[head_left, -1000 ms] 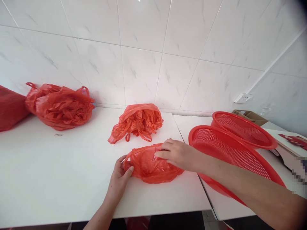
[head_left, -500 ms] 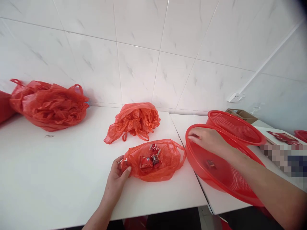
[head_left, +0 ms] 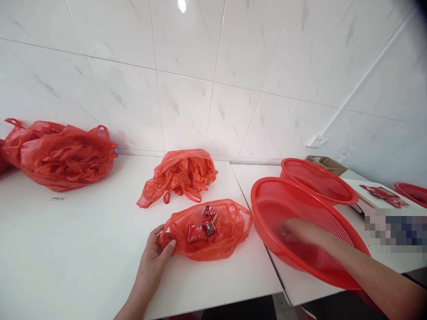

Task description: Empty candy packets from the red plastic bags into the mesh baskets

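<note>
My left hand (head_left: 159, 249) pinches the left edge of a red plastic bag (head_left: 230, 244), with the thumb outside. The bag lies spread with its mouth up on the white table. Several small wrapped packets (head_left: 196, 232) rest inside it, mostly red, one with a dark brown face. To the right, my right hand (head_left: 295, 231) reaches down into a large red plastic basket (head_left: 267, 200) with perforated sides. Its fingers are blurred near the basket's bottom, and whatever lies under them is hidden.
Behind the open bag lies a crumpled red bag (head_left: 183, 173). A bulging red bag (head_left: 63, 155) sits at the far left by the tiled wall. A second red basket (head_left: 320, 178), a cardboard box (head_left: 327, 164) and red packets (head_left: 383, 195) stand to the right.
My right hand has moved from the basket's far left rim down toward its bottom, over where a small packet showed. My left hand keeps its hold on the bag. The view has shifted slightly.
</note>
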`<state>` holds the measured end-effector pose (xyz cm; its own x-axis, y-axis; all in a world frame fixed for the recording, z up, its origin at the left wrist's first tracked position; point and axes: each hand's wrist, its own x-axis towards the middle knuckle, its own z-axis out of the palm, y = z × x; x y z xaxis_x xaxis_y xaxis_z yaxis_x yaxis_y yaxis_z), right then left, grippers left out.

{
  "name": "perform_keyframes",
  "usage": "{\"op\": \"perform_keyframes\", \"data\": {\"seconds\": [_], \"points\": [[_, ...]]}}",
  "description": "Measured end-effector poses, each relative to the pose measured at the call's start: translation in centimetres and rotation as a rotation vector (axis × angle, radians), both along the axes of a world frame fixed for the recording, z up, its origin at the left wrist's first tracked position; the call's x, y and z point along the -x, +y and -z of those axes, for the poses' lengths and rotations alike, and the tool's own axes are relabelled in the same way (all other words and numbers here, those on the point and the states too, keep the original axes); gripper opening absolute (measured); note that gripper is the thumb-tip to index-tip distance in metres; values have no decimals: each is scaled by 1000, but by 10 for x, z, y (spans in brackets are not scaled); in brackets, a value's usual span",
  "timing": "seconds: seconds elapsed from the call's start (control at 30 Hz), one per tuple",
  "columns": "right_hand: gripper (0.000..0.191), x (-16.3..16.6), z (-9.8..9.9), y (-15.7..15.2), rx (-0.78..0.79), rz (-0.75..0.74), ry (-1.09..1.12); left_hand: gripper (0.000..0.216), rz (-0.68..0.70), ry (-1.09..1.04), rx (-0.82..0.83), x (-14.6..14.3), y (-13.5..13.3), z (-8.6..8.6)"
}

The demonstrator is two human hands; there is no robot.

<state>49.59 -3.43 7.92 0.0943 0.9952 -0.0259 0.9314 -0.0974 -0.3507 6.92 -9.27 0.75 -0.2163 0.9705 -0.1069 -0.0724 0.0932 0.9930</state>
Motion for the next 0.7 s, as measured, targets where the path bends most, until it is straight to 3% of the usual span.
{"op": "perform_keyframes", "data": {"seconds": [0.07,0.1,0.3,0.43,0.53,0.7], "points": [[10,4,-11,3,188,-170,-83,61,4,8,-8,0,0,1],[6,7,-18,4,207,-225,-138,60,9,9,-14,0,0,2],[9,61,-76,-11,-249,-355,-320,58,1,-27,-56,-2,0,2],[11,117,-97,-42,-373,-491,-282,55,22,-14,-66,-1,-1,5],[16,151,-90,-52,-419,-609,-233,52,50,7,-84,1,-1,8],[34,177,-45,-36,-337,-628,-206,52,77,-13,-122,2,-1,13]]}}
